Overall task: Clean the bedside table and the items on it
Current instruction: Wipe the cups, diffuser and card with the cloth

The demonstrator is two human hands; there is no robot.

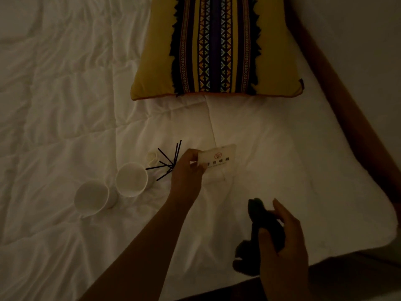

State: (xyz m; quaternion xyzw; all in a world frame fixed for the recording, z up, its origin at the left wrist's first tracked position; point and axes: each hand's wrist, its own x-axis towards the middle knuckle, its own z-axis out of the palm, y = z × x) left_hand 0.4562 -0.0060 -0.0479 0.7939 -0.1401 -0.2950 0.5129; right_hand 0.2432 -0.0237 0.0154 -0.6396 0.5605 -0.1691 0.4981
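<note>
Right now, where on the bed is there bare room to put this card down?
Free: the duvet right of the card, between the pillow and the right hand gripping the dark cloth; also the stretch left of the pillow. Crowded: beside the left hand, where black sticks and two cups cluster.

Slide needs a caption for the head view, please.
Left hand holds a white card over the bed near two cups; right hand grips a dark cloth.
</note>
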